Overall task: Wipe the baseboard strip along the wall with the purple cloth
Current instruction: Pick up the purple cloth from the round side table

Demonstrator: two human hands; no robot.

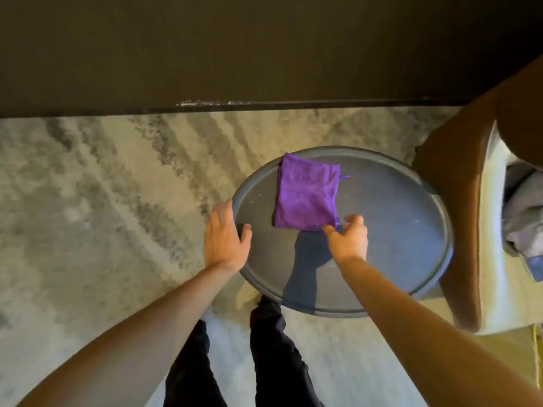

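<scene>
A folded purple cloth [307,195] lies flat on a round dark grey table [396,230], toward its far side. My right hand [349,236] hovers at the cloth's near right corner, fingers curled and apart, touching or nearly touching the edge; nothing is held. My left hand [224,236] rests open with fingers spread on the table's left rim. The dark baseboard strip [264,108] runs along the foot of the dark wall, beyond the table, with a whitish scuffed patch on its top edge.
A brown and cream armchair [470,201] with grey fabric on its seat stands tight against the table's right side. Mottled grey and beige carpet [102,201] spreads left of the table up to the wall. My dark-trousered legs [264,348] stand at the table's near edge.
</scene>
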